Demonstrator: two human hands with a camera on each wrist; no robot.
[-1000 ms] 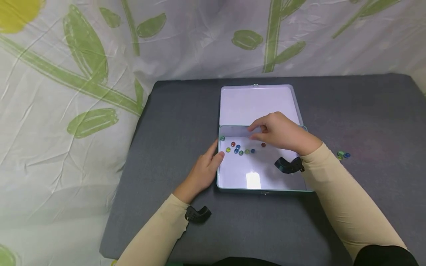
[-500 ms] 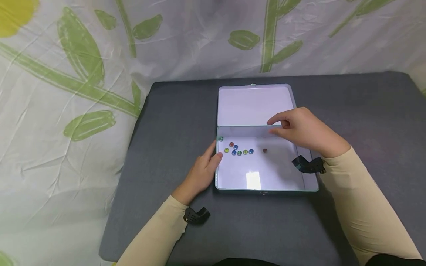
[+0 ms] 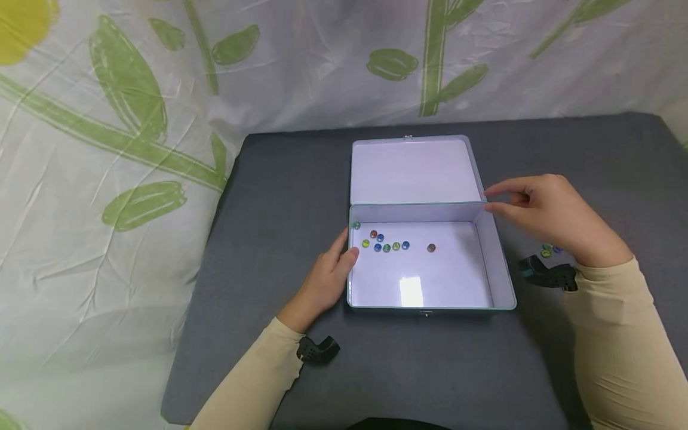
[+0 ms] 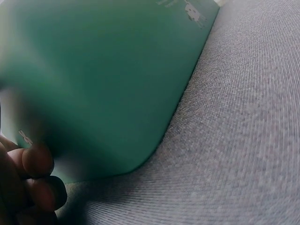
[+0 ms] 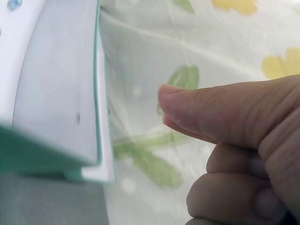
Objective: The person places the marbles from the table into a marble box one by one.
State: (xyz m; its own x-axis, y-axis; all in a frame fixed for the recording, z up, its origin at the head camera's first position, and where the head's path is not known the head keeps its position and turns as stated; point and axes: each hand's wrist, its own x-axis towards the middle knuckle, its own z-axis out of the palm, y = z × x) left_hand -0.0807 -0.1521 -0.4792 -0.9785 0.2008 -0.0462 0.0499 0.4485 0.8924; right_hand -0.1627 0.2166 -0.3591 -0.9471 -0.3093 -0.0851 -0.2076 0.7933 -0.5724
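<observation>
A hinged box (image 3: pixel 451 280), green outside and white inside, stands with its lid (image 3: pixel 414 170) laid back. Several glass marbles lie on its floor: a blue marble (image 3: pixel 405 245), a reddish-brown marble (image 3: pixel 431 248) and others toward the left. My left hand (image 3: pixel 321 280) holds the box's left wall, thumb over the rim and fingers outside. In the left wrist view, bent fingertips (image 4: pixel 40 161) sit by the green side. Just past the box's right back corner is my right hand (image 3: pixel 559 215), thumb and forefinger extended with a gap between them, holding nothing; its other fingers are curled.
More marbles, including a green marble (image 3: pixel 546 253), lie on the dark grey table (image 3: pixel 279 197) to the right of the box, partly behind my right wrist. A patterned cloth (image 3: pixel 312 65) hangs behind and left of the table. A black device (image 3: pixel 318 350) sits at each wrist.
My right hand has moved right, from over the box to beyond its right side. The reddish-brown marble has rolled slightly toward the front right. My left hand stays on the box.
</observation>
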